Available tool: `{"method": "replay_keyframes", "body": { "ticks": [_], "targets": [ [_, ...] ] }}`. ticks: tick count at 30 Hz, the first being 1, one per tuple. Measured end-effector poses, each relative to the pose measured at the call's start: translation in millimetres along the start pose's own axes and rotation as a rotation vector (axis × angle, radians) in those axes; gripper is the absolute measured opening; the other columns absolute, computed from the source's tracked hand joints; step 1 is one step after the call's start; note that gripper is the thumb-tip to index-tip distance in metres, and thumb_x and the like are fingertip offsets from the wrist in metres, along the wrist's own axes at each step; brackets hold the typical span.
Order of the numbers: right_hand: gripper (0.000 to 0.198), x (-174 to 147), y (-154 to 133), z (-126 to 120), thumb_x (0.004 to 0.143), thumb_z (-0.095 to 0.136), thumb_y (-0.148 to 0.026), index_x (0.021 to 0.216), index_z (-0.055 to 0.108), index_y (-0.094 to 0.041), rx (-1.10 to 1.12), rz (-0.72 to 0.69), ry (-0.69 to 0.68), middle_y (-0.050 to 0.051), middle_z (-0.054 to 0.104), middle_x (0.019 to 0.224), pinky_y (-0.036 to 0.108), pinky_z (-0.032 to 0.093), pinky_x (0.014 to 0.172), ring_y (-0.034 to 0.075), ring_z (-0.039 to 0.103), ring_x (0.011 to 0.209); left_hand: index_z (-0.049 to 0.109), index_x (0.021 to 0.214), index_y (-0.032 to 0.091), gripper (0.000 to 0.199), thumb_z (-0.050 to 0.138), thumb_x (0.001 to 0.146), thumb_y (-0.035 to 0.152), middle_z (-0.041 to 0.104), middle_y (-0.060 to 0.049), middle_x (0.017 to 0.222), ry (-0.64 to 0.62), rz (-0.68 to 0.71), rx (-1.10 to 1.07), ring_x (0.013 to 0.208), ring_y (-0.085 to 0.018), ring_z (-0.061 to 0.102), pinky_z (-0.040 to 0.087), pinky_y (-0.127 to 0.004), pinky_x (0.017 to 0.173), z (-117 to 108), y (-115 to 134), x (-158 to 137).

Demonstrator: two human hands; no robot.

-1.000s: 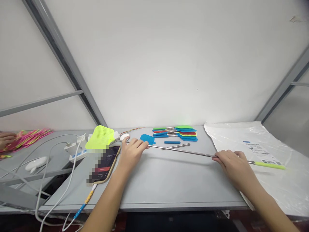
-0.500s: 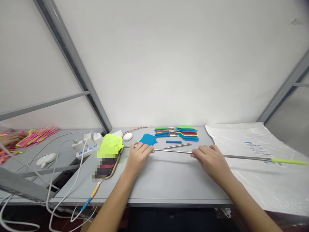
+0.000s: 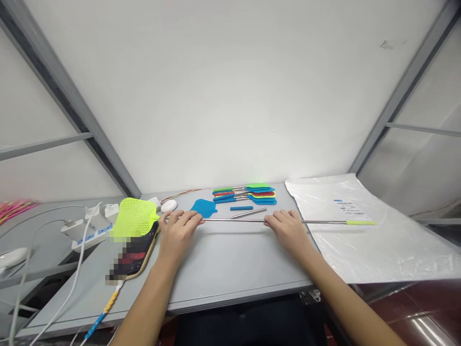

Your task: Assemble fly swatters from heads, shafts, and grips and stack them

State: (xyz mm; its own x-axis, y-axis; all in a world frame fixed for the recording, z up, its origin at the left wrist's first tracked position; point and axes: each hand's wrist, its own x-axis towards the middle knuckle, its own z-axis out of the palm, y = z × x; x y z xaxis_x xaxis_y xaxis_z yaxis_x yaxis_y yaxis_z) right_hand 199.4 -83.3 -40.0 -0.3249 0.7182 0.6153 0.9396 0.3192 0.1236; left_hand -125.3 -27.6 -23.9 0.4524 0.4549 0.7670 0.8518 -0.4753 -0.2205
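A long fly swatter lies across in front of me, with a yellow-green perforated head, a thin metal rod and a yellow-green handle. My left hand has its fingers closed over the rod near the head. Farther right, my right hand pinches the rod between its middle and the handle. Behind the rod are a loose blue swatter head, a blue handle piece and a short metal tube. The swatter's head overlaps a phone.
Several swatters in mixed colours are stacked near the wall. A white plastic package covers the table's right side. Left are a power strip with white plugs, cables and a white round object. Metal posts frame the table.
The view has shifted to the right, so table objects appear farther left. The swatter's handle now shows closer to my right hand. Both hands still hold the rod.
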Motion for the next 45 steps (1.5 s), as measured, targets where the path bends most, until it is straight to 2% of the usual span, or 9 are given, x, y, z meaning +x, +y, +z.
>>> {"method": "replay_keyframes", "body": {
  "ticks": [6,10,14,21,26,34,36,40,45],
  "targets": [
    [0.035,-9.7,-6.4,12.8,0.093,0.034,-0.005,0.105,0.060,-0.025,0.059,0.100,-0.017,0.003,0.060,0.084,0.031,0.023,0.074,0.016,0.047,0.082,0.069,0.093,0.031,0.014,0.060,0.086,0.022,0.066,-0.004,0.109,0.019,-0.114,-0.043,0.101,-0.028,0.042,0.026,-0.048,0.087,7.6,5.0,-4.5],
    [0.027,-11.3,-7.3,14.1,0.095,0.038,-0.012,0.102,0.062,-0.024,0.068,0.101,-0.012,0.002,0.062,0.083,0.032,0.025,0.076,0.016,0.049,0.082,0.071,0.090,0.032,0.015,0.062,0.084,0.022,0.063,-0.005,0.113,0.070,-0.178,-0.045,0.107,-0.031,0.038,0.025,-0.048,0.085,8.7,5.6,-5.8],
    [0.019,-10.4,-7.0,11.9,0.096,0.045,-0.024,0.090,0.062,-0.021,0.095,0.089,0.013,0.002,0.063,0.079,0.031,0.025,0.076,0.016,0.051,0.079,0.071,0.083,0.029,0.009,0.064,0.082,0.024,0.063,-0.006,0.107,0.084,-0.195,-0.045,0.101,-0.028,0.042,0.026,-0.043,0.082,6.8,5.2,-6.5],
    [0.025,-15.6,-3.2,12.5,0.096,0.046,-0.031,0.082,0.062,-0.018,0.151,0.073,0.044,0.003,0.061,0.075,0.031,0.028,0.071,0.016,0.052,0.074,0.071,0.087,0.028,0.010,0.061,0.085,0.029,0.062,-0.006,0.098,-0.005,-0.262,-0.056,0.091,-0.022,0.047,0.026,-0.037,0.078,7.4,9.6,-9.1],
    [0.027,-20.8,2.6,20.3,0.096,0.044,-0.034,0.087,0.063,-0.018,0.139,0.019,0.087,0.005,0.062,0.077,0.030,0.028,0.068,0.016,0.053,0.072,0.072,0.090,0.030,0.011,0.062,0.085,0.032,0.060,-0.005,0.096,0.005,-0.413,-0.028,0.091,-0.022,0.047,0.026,-0.036,0.078,4.9,5.9,-12.7],
    [0.030,-25.6,7.0,26.9,0.095,0.043,-0.040,0.087,0.062,-0.018,0.108,0.020,0.132,0.004,0.063,0.075,0.031,0.030,0.066,0.018,0.054,0.072,0.071,0.095,0.031,0.015,0.061,0.084,0.026,0.057,-0.006,0.097,0.113,-0.677,-0.020,0.093,-0.024,0.047,0.027,-0.037,0.078,-4.8,-8.4,-20.9],
    [0.031,-26.6,7.3,27.5,0.095,0.042,-0.042,0.086,0.062,-0.019,0.123,0.032,0.123,0.004,0.063,0.076,0.031,0.031,0.067,0.019,0.054,0.073,0.071,0.096,0.030,0.018,0.060,0.084,0.022,0.057,-0.007,0.097,0.161,-0.743,-0.108,0.095,-0.025,0.046,0.027,-0.038,0.081,-5.2,-10.2,-21.4],
    [0.033,-28.8,9.6,30.0,0.095,0.041,-0.044,0.087,0.061,-0.019,0.159,0.047,0.117,0.004,0.063,0.077,0.032,0.032,0.067,0.019,0.055,0.074,0.069,0.093,0.024,0.016,0.059,0.081,0.019,0.055,-0.007,0.095,0.336,-0.888,-0.459,0.097,-0.024,0.046,0.028,-0.036,0.087,-6.9,-12.2,-21.2],
    [0.033,-29.9,11.7,32.5,0.095,0.042,-0.044,0.088,0.061,-0.019,0.169,0.056,0.132,0.005,0.064,0.078,0.032,0.033,0.068,0.019,0.055,0.075,0.063,0.091,0.021,0.013,0.055,0.084,0.029,0.052,-0.002,0.075,0.362,-0.937,-0.720,0.069,-0.015,0.046,0.036,-0.027,0.070,-8.6,1.5,-20.6]
  ]
}}
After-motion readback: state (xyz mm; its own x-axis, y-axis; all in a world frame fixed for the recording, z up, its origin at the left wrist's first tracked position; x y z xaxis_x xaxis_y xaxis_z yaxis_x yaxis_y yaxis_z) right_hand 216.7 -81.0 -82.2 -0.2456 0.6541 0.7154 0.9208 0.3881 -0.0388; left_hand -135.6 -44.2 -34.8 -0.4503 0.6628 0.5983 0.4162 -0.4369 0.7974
